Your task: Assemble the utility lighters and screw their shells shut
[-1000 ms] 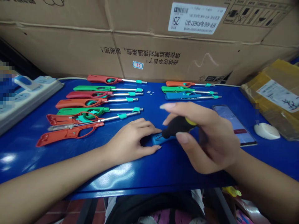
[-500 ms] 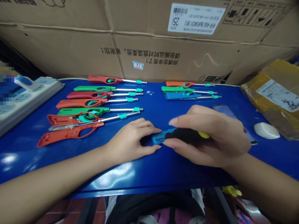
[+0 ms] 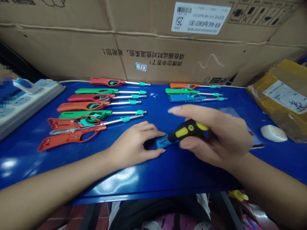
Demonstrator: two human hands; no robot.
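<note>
My right hand [image 3: 216, 139] grips a black and yellow screwdriver [image 3: 185, 131], whose tip points left into a blue lighter body [image 3: 161, 142] lying on the blue table [image 3: 168, 172]. My left hand [image 3: 134, 145] lies curled over the left end of that blue lighter body and holds it down. The part of the lighter under my left hand is hidden.
Several red, orange and green long-nosed lighters [image 3: 96, 105] lie in a row at the left, one opened orange shell [image 3: 69, 137] nearest. Three more lighters [image 3: 192, 92] lie at the back. A phone [image 3: 251, 134], white mouse [image 3: 273, 133], power strip [image 3: 26, 99], yellow parcel [image 3: 283, 95] and cardboard boxes [image 3: 153, 41] surround them.
My right hand has rolled the screwdriver handle between its fingers, so the yellow markings now face up. My left hand and the blue lighter body stayed put.
</note>
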